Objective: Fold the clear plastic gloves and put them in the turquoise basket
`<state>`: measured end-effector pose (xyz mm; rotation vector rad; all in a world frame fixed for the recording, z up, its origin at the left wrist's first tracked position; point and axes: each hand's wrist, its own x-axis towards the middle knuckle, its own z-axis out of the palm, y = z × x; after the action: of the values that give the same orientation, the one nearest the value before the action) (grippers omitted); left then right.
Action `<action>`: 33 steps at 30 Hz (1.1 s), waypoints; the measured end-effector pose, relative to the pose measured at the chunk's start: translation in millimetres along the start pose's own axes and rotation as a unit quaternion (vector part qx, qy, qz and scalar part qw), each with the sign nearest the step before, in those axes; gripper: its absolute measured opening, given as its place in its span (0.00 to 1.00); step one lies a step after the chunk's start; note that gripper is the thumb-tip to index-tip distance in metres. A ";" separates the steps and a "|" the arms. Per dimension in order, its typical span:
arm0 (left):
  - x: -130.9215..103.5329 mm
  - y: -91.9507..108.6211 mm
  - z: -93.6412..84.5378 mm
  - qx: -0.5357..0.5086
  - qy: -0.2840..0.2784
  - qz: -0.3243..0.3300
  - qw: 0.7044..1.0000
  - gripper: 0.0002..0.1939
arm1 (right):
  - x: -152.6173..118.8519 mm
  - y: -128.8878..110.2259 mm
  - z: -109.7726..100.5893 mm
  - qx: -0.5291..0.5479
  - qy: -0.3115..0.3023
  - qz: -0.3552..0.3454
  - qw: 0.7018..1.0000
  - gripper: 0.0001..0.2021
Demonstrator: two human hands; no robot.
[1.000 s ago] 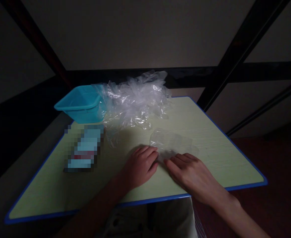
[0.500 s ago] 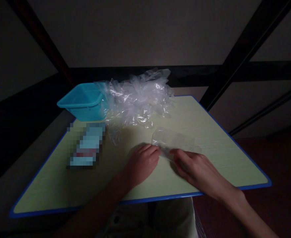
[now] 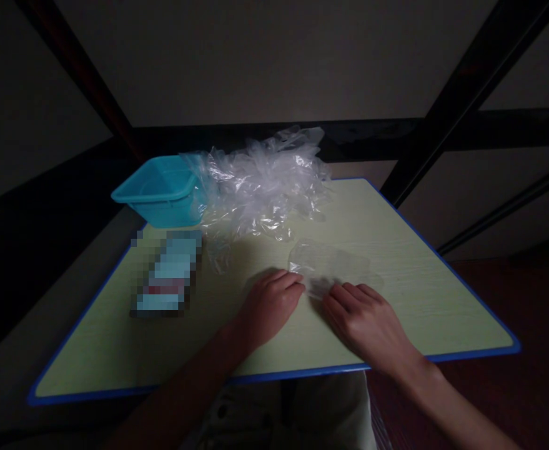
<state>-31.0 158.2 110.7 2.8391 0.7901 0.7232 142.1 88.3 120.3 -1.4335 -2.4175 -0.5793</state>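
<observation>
A thin, see-through plastic bag [image 3: 344, 265] lies flat on the table in front of me. Its left near corner is under the fingertips of my left hand [image 3: 272, 306], which are closed together and pinch or press it. My right hand [image 3: 365, 322] bends over the near edge of the bag, its fingers curled against the plastic. The thumb and fingertips of this hand are mostly hidden. Beyond both hands rises a loose heap of crumpled clear plastic bags [image 3: 265, 187].
A turquoise plastic basket [image 3: 168, 215] stands at the back left, and the heap leans on its right side. Nearer to me lies a blurred-out flat object [image 3: 171, 272]. The pale table [image 3: 443, 312] has a blue rim. A wall [image 3: 274, 62] rises behind it.
My right hand has turned palm-down and its fingers have curled onto the bag's near edge. My left hand stays at the corner. The whole view has shifted slightly.
</observation>
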 end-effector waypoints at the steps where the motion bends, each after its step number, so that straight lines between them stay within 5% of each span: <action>1: -0.1 -0.3 -0.1 0.002 -0.002 0.000 1.000 0.07 | -6.0 2.3 -2.3 0.005 0.000 -0.001 1.000 0.10; 14: -0.5 -1.7 1.6 0.007 0.023 0.020 0.999 0.07 | -49.9 21.2 -19.4 0.053 0.033 0.047 0.997 0.12; 19: -2.3 -6.1 4.5 -0.013 0.055 0.028 0.998 0.08 | -51.4 23.1 -16.5 0.226 0.077 0.147 0.960 0.06; 25: -2.4 -13.8 6.5 -0.075 0.084 -0.033 0.993 0.08 | -46.9 26.8 -18.9 0.287 0.135 0.216 0.923 0.04; 33: -1.4 -9.4 -19.7 -0.218 0.095 -0.064 0.969 0.06 | -39.4 35.8 -39.5 0.312 0.165 0.198 0.915 0.04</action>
<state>-45.6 165.2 125.4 2.3325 0.7235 1.0160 193.4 54.8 145.7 -1.3379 -1.7401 0.0555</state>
